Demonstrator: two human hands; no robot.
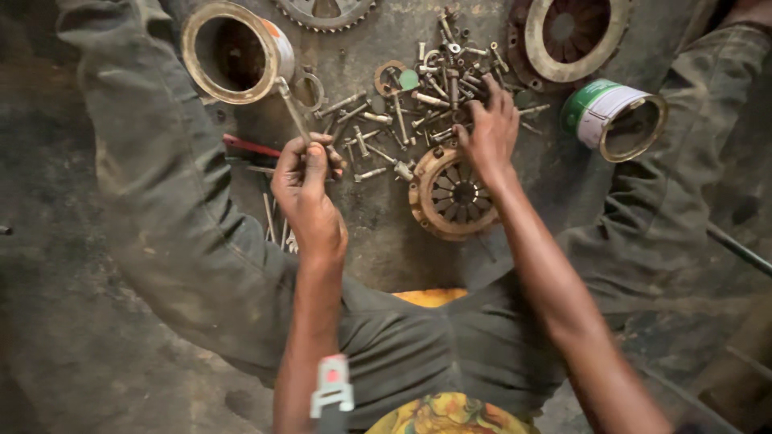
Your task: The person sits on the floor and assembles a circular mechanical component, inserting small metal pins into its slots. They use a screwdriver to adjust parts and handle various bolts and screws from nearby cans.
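Note:
My left hand is closed on a long thin metal tool whose tip points up toward an empty tin can lying on its side. My right hand reaches into a pile of loose bolts and nuts on the dirty floor, fingers spread over them; whether it grips one I cannot tell. A round rusty clutch plate lies just below that hand, between my two arms.
A white and green tin can lies at right. A rusty round clutch cover sits at top right, a toothed gear at top centre. A red-handled tool and thin rods lie left of my left hand. My legs frame the area.

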